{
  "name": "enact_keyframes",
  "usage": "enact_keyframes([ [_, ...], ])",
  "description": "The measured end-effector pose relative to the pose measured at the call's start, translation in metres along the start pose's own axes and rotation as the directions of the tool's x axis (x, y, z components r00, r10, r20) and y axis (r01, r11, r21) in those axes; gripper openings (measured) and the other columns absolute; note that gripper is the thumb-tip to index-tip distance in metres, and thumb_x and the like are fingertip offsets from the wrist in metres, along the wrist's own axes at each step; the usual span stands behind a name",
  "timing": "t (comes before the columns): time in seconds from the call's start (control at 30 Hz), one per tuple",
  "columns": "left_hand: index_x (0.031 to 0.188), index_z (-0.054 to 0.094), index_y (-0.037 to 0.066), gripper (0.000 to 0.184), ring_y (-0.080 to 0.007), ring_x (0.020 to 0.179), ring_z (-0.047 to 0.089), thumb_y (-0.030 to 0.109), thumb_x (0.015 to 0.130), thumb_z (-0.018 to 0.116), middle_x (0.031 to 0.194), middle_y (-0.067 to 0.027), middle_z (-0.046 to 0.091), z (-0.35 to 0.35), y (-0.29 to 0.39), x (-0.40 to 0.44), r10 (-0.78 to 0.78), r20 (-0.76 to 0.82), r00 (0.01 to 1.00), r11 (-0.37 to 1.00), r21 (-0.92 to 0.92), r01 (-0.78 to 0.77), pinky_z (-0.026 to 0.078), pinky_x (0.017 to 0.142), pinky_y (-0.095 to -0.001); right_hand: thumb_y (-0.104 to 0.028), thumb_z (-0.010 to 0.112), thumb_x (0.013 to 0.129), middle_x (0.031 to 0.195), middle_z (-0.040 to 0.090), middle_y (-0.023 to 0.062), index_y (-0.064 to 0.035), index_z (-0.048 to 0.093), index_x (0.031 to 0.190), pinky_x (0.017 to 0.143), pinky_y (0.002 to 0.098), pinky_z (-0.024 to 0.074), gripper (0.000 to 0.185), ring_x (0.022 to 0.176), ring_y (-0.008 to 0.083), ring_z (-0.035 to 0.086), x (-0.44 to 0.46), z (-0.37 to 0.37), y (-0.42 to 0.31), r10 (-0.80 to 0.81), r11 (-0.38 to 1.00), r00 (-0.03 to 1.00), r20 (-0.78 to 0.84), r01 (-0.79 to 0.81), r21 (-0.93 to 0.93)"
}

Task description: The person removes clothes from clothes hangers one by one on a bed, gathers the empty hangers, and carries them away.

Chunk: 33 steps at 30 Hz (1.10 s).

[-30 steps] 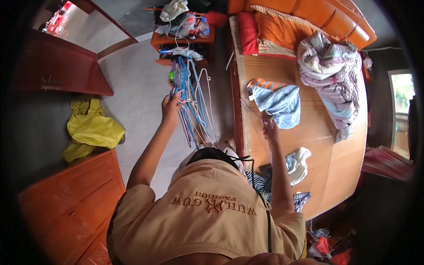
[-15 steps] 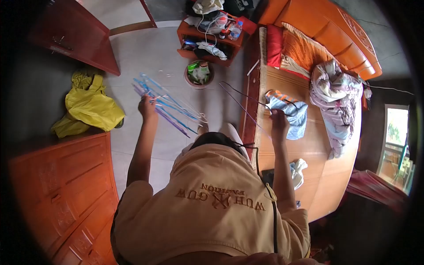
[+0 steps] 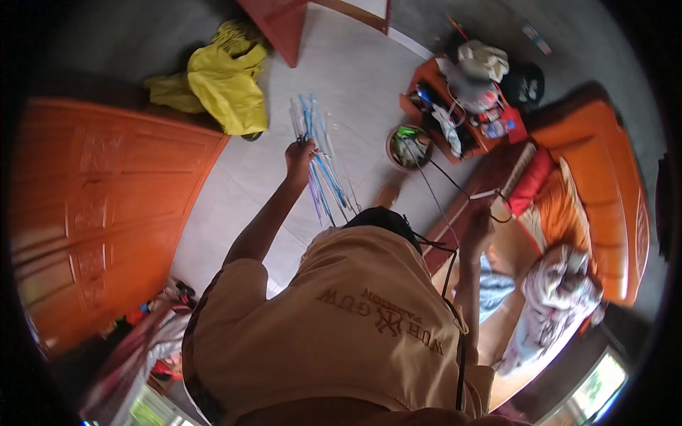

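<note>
My left hand is closed around a bundle of thin clothes hangers, mostly blue with some purple and whitish ones. They fan out above the floor. On the other side, my right hand grips a dark, thin clothes hanger. Its hook curls out beyond the hand and its long bars stretch toward the waste bin. Motion smears the right fingers somewhat. Beneath the right forearm, a blue cloth lies on the bed.
A round waste bin with litter stands beside a cluttered orange nightstand. The bed's headboard, an orange pillow and a bunched quilt are at right. A wooden cabinet and yellow garment are at left.
The view has turned, so the cabinet, nightstand and bed appear rotated clockwise. My right hand, still with the dark hanger, appears lower and farther right. The left hand keeps its bundle.
</note>
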<state>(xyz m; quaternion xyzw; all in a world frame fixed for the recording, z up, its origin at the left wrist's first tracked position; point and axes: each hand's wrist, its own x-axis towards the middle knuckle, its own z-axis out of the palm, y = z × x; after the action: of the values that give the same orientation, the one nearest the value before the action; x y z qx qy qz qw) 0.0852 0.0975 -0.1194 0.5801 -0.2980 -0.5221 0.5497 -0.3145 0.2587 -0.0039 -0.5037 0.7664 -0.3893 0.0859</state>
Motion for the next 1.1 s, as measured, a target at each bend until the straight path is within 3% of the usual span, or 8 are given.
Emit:
enact_keyframes([
  [0.1,0.079,0.056,0.001,0.019,-0.0119,0.062,0.059,0.018,0.082,0.065,0.068,-0.0043,0.059,0.009,0.006,0.012,-0.065,-0.034,0.997,0.997,0.032,0.066,0.047,0.058,-0.0252,-0.007,0.053,0.090,0.077,0.063,0.0146,-0.0002,0.061,0.091,0.062,0.0336,0.0489,0.011,0.067,0.0250,0.061,0.046,0.028,-0.033,-0.253,0.968,0.961,0.115,0.251,0.032],
  [0.13,0.079,0.056,0.001,0.019,-0.0119,0.062,0.059,0.018,0.082,0.065,0.068,-0.0043,0.059,0.016,0.009,0.014,-0.063,-0.056,0.996,0.998,0.020,0.064,0.047,0.058,-0.0252,-0.009,0.054,0.091,0.078,0.063,0.0156,-0.0001,0.061,0.091,0.059,0.0327,0.0476,0.011,0.066,0.0248,0.061,0.059,0.048,-0.035,-0.191,0.958,0.974,0.122,0.158,0.241],
  [0.2,0.081,0.057,0.000,0.020,-0.0128,0.063,0.060,0.018,0.083,0.065,0.069,-0.0051,0.059,0.034,0.018,0.019,0.023,-0.043,0.999,0.989,0.145,-0.017,0.048,0.059,-0.0257,-0.010,0.053,0.091,0.077,0.063,0.0153,0.0005,0.061,0.092,0.059,0.0332,0.0463,0.013,0.067,0.0226,0.060,0.091,0.075,-0.042,-0.005,0.972,0.937,0.349,-0.078,0.223],
  [0.3,0.080,0.058,-0.001,0.018,-0.0122,0.063,0.059,0.016,0.082,0.065,0.068,-0.0061,0.061,0.066,0.044,0.028,0.067,-0.032,0.997,0.976,0.211,-0.059,0.048,0.058,-0.0267,-0.014,0.051,0.092,0.074,0.060,0.0180,0.0011,0.061,0.091,0.060,0.0349,0.0450,0.018,0.064,0.0223,0.058,0.146,0.110,-0.082,-0.172,0.916,0.931,0.322,0.031,0.400],
  [0.63,0.085,0.058,-0.002,0.029,-0.0118,0.064,0.057,0.025,0.082,0.066,0.069,-0.0072,0.062,0.079,0.071,0.145,0.014,0.058,0.998,0.889,0.456,-0.039,0.046,0.060,-0.0291,-0.014,0.050,0.091,0.074,0.058,0.0196,0.0034,0.056,0.090,0.057,0.0347,0.0428,0.019,0.061,0.0275,0.053,0.237,0.252,-0.155,-0.322,0.934,0.828,0.460,0.197,0.299],
  [0.83,0.083,0.056,-0.001,0.033,-0.0280,0.069,0.061,0.031,0.078,0.065,0.073,-0.0162,0.062,0.081,0.107,0.263,0.173,0.186,0.967,0.739,0.625,-0.252,0.046,0.064,-0.0390,-0.006,0.049,0.090,0.069,0.054,0.0139,0.0033,0.055,0.086,0.050,0.0302,0.0387,0.012,0.055,0.0185,0.049,0.293,0.269,-0.247,-0.430,0.886,0.809,0.401,0.293,0.358],
  [0.87,0.083,0.056,-0.001,0.033,-0.0280,0.069,0.061,0.031,0.078,0.065,0.073,-0.0162,0.062,0.081,0.114,0.281,0.178,0.187,0.966,0.742,0.619,-0.257,0.046,0.064,-0.0390,-0.007,0.045,0.092,0.080,0.060,0.0143,0.0007,0.059,0.090,0.060,0.0334,0.0454,0.017,0.068,0.0226,0.058,0.303,0.271,-0.267,-0.474,0.880,0.776,0.416,0.401,0.255],
  [1.1,0.080,0.051,-0.002,0.035,-0.0401,0.077,0.054,0.028,0.075,0.068,0.079,-0.0225,0.057,0.092,0.146,0.388,0.214,0.299,0.930,0.715,0.600,-0.358,0.043,0.067,-0.0460,-0.011,0.054,0.089,0.073,0.060,0.0164,-0.0004,0.062,0.086,0.053,0.0354,0.0444,0.013,0.061,0.0296,0.060,0.354,0.316,-0.345,-0.520,0.853,0.734,0.437,0.479,0.210],
])
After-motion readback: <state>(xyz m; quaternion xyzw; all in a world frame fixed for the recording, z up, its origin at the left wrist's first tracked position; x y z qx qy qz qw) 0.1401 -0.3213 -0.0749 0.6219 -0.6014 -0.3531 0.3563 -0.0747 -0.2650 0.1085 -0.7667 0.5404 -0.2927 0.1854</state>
